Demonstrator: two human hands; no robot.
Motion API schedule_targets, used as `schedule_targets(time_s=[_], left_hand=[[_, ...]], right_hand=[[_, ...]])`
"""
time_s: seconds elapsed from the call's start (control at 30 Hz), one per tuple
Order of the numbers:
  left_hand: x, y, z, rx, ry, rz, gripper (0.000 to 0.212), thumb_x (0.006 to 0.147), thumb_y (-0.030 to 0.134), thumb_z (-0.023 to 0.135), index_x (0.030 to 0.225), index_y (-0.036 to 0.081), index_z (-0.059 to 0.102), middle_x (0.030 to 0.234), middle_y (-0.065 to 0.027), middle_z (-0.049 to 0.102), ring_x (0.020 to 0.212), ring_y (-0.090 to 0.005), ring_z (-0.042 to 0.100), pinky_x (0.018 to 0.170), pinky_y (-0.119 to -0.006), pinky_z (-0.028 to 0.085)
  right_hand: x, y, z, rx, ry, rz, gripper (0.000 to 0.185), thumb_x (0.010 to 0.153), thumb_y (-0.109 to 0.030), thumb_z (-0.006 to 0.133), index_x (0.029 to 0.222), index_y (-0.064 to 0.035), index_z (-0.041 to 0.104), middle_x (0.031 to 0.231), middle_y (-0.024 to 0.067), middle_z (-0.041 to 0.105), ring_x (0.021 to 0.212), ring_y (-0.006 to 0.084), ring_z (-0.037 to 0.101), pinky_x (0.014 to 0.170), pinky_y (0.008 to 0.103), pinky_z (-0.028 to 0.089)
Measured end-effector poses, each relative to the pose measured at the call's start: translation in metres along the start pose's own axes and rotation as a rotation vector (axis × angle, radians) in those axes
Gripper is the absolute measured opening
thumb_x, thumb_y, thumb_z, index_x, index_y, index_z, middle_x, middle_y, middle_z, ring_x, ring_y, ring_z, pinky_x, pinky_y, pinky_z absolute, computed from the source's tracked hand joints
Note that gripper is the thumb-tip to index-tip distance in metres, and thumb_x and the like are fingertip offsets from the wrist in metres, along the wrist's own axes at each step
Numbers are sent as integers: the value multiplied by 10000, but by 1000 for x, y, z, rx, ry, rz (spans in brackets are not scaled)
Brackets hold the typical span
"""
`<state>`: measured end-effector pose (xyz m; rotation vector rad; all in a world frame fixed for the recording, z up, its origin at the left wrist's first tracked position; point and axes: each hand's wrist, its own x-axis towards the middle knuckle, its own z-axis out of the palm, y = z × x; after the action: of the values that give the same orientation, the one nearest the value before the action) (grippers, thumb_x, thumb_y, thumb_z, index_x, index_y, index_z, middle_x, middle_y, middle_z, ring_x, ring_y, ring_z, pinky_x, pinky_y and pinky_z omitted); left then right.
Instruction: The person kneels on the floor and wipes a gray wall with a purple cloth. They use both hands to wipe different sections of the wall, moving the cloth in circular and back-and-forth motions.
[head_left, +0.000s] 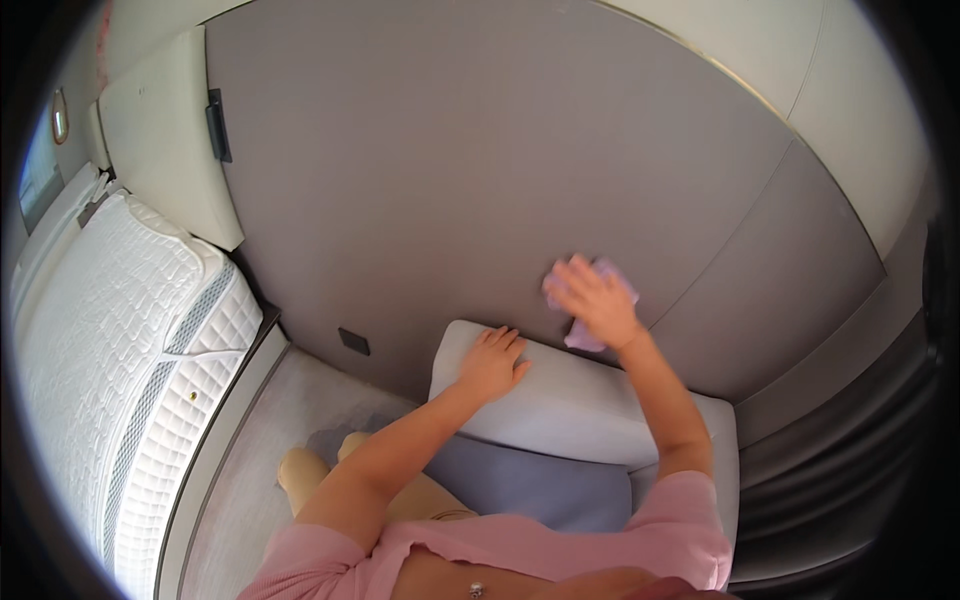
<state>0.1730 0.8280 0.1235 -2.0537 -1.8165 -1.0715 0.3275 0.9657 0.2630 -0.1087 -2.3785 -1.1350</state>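
My right hand (596, 300) presses a crumpled lilac cloth (589, 335) flat against the grey-brown wall panel (480, 172), its fingers spread and slightly blurred. Parts of the cloth stick out around the palm and below it. My left hand (491, 364) rests palm down, holding nothing, on top of a light grey padded armrest or backrest (570, 401), near its left end. Below that padding lies a blue-grey seat cushion (525, 480), partly covered by my arms and pink top.
At left, a white quilted mattress (142, 315) lies on a low base (225, 420). A cream cabinet (161, 142) with a dark latch (218, 125) hangs above it. Low on the wall is a dark rectangular plate (354, 341). A dark curtain (832, 450) hangs at right.
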Motion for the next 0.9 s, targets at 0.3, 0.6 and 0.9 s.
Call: schedule_targets(time_s=[0.3, 0.6, 0.9], left_hand=[[27, -6, -10, -2, -315, -209, 394, 877, 368, 535, 1039, 21, 629, 1031, -120, 609, 1025, -276, 537, 955, -405, 376], [22, -9, -5, 18, -215, -167, 325, 861, 315, 551, 979, 27, 647, 969, -104, 614, 990, -268, 543, 943, -401, 386], [22, -11, -11, 17, -224, -190, 301, 853, 285, 560, 975, 23, 642, 950, -105, 608, 980, -264, 538, 947, -398, 379]], right_hand=[[146, 182, -128, -292, 573, 369, 634, 671, 55, 562, 1229, -248, 562, 1351, 70, 474, 1277, 276, 412, 969, 493, 342], [-63, -21, 10, 121, -244, 63, 553, 777, -199, 571, 1307, -321, 473, 1423, -14, 397, 1317, 180, 356, 871, 459, 396], [14, 163, -88, -200, 257, 329, 561, 721, -69, 566, 1245, -270, 543, 1377, 82, 434, 1273, 297, 406, 950, 491, 368]])
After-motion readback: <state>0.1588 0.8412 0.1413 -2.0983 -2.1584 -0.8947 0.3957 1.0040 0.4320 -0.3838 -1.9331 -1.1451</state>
